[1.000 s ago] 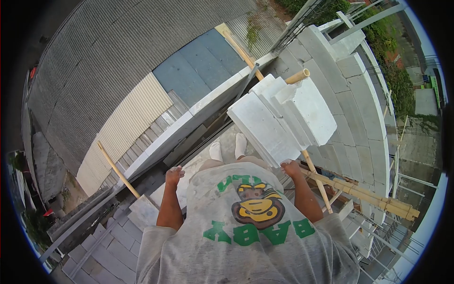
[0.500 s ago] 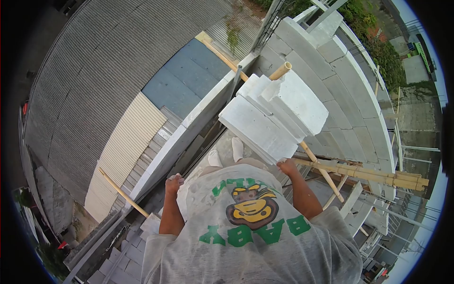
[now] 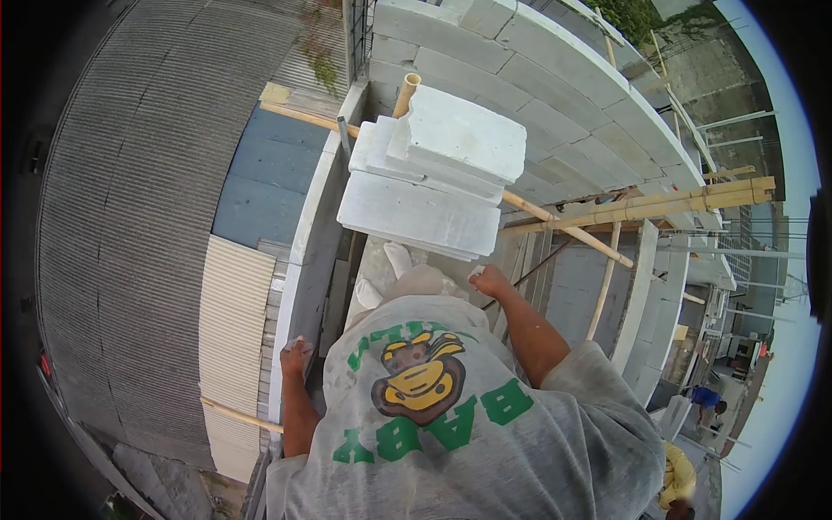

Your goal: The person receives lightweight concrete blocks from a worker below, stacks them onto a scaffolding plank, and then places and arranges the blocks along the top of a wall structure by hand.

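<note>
My left hand (image 3: 296, 354) is closed beside the top of the low white wall (image 3: 303, 234); what it may hold is too small to name. My right hand (image 3: 489, 282) is also closed, just below the lower right corner of the stacked white blocks (image 3: 425, 208), and I cannot make out anything in it. The blocks lie in uneven layers in front of my feet (image 3: 398, 258), with a bamboo pole (image 3: 406, 94) rising behind them.
A corrugated roof (image 3: 130, 217) lies to the left, beyond the low wall. A block wall (image 3: 537, 95) curves behind the stack. Bamboo poles (image 3: 641, 206) extend to the right. Two people, one in blue (image 3: 706, 398) and one in yellow (image 3: 679, 477), are at the lower right.
The view has turned, so the stack, roof and block wall appear farther left. The two people have come into view at the lower right. Both hands remain closed.
</note>
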The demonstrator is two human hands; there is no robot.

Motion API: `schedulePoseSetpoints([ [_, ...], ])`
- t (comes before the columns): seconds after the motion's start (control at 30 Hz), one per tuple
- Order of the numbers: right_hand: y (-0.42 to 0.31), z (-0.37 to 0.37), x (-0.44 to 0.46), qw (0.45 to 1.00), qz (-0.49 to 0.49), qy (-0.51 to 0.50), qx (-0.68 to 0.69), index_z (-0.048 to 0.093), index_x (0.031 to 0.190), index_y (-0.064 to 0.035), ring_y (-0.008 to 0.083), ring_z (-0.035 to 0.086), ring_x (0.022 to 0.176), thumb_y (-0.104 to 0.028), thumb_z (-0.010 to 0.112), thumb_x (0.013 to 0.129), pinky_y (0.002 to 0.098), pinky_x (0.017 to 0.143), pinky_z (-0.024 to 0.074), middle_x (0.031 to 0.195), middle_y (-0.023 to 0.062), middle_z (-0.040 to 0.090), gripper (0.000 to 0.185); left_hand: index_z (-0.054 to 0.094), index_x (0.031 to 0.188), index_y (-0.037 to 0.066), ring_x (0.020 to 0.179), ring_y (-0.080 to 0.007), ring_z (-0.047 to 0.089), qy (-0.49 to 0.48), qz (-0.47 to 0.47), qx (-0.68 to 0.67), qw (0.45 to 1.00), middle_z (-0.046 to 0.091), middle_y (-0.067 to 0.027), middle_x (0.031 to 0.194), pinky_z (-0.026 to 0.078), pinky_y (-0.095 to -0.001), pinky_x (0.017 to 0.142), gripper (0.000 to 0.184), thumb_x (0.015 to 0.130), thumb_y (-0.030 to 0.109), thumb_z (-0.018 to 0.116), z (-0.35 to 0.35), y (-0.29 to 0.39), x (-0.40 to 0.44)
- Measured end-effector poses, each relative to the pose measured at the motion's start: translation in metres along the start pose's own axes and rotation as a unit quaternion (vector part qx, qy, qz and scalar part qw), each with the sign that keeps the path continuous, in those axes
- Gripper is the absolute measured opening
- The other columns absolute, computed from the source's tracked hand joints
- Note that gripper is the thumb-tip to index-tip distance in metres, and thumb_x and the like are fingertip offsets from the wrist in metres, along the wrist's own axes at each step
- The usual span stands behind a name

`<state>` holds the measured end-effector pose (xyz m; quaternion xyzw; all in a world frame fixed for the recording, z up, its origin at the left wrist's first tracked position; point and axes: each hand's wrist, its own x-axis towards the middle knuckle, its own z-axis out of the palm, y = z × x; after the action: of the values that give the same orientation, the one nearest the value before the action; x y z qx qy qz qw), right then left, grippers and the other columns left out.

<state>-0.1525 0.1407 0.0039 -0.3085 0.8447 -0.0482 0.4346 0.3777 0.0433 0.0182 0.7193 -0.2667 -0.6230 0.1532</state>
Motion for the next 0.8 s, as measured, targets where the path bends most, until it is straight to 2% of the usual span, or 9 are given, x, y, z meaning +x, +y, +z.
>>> schedulePoseSetpoints([
  [0.07,-0.029,-0.021,-0.033,1.0,-0.021,-0.017,-0.009,0.068,0.077,-0.001,0.0288,0.065,0.068,-0.027,0.059,0.072,0.0399,0.066,0.0497,0.069,0.0168,0.065,0.028,0.06,0.101,-0.002,0.075,-0.0201,0.062,-0.029,0.033,0.009,0.999,0.063,-0.0101,0.082,0.051,-0.0309,0.069,0.034,0.085,0.027,0.063,-0.005,0.002,0.025],
  [0.13,-0.009,-0.01,-0.022,0.998,-0.006,0.019,-0.056,0.068,0.078,-0.0009,0.0361,0.064,0.074,-0.031,0.058,0.071,0.0427,0.073,0.0497,0.076,0.0215,0.065,0.033,0.06,0.101,-0.001,0.077,-0.018,0.061,-0.089,0.053,-0.004,0.995,0.062,-0.0078,0.084,0.049,-0.0285,0.065,0.036,0.084,0.031,0.065,-0.008,0.002,0.05],
  [0.23,-0.014,-0.022,-0.017,0.999,-0.001,0.023,-0.047,0.068,0.08,0.0004,0.0392,0.062,0.082,-0.034,0.057,0.07,0.0446,0.078,0.0491,0.082,0.0242,0.065,0.037,0.061,0.101,0.002,0.078,-0.0152,0.06,-0.128,0.007,0.101,0.987,0.062,-0.006,0.089,0.044,-0.0248,0.062,0.038,0.083,0.034,0.066,0.024,0.055,0.025],
  [0.33,-0.009,-0.021,0.007,0.997,0.028,0.074,-0.021,0.068,0.082,-0.002,0.0379,0.062,0.086,-0.034,0.057,0.071,0.0435,0.079,0.0492,0.085,0.0227,0.065,0.036,0.061,0.102,0.003,0.077,-0.0126,0.059,-0.198,0.022,0.165,0.966,0.063,-0.0046,0.088,0.039,-0.0216,0.06,0.039,0.081,0.036,0.069,0.054,0.087,0.007],
  [0.47,-0.011,-0.042,0.018,0.998,-0.012,0.066,-0.008,0.07,0.085,-0.0072,0.0365,0.063,0.086,-0.034,0.056,0.073,0.0419,0.078,0.0494,0.086,0.0188,0.066,0.032,0.061,0.104,0.003,0.079,-0.0109,0.059,-0.315,-0.003,0.204,0.927,0.064,-0.0014,0.091,0.043,-0.0219,0.065,0.036,0.081,0.03,0.071,0.082,0.088,0.023],
  [0.53,-0.019,-0.054,0.018,0.998,-0.019,0.063,-0.002,0.069,0.085,-0.0081,0.0358,0.063,0.084,-0.033,0.057,0.074,0.0408,0.076,0.0495,0.086,0.0174,0.067,0.03,0.063,0.1,0.002,0.081,-0.0103,0.059,-0.39,0.035,0.169,0.904,0.064,-0.001,0.09,0.046,-0.0233,0.07,0.027,0.083,0.022,0.069,0.098,0.101,0.004],
  [0.6,-0.017,-0.067,0.03,0.998,-0.034,0.057,0.019,0.069,0.086,-0.0074,0.0348,0.063,0.083,-0.031,0.059,0.075,0.0404,0.075,0.0491,0.086,0.0177,0.067,0.028,0.065,0.093,0.0,0.079,-0.0101,0.059,-0.307,0.021,0.202,0.93,0.065,-0.0027,0.087,0.047,-0.024,0.071,0.018,0.083,0.015,0.067,0.117,0.115,-0.017],
  [0.63,-0.017,-0.071,0.038,0.997,-0.032,0.065,0.031,0.068,0.086,-0.0072,0.0341,0.064,0.083,-0.03,0.06,0.075,0.0404,0.075,0.0489,0.086,0.0179,0.067,0.027,0.066,0.088,0.0,0.074,-0.0101,0.059,-0.278,0.038,0.227,0.933,0.065,-0.0026,0.083,0.047,-0.0239,0.067,0.016,0.082,0.015,0.066,0.125,0.124,-0.026],
  [0.8,-0.046,-0.125,0.066,0.994,-0.048,0.094,-0.006,0.067,0.086,-0.0056,0.0345,0.063,0.085,-0.027,0.062,0.076,0.0414,0.076,0.0484,0.086,0.0195,0.066,0.024,0.066,0.086,0.001,0.068,-0.0087,0.056,-0.281,0.032,0.24,0.929,0.065,-0.0014,0.077,0.045,-0.0242,0.061,0.016,0.083,0.016,0.065,0.124,0.093,0.008],
])
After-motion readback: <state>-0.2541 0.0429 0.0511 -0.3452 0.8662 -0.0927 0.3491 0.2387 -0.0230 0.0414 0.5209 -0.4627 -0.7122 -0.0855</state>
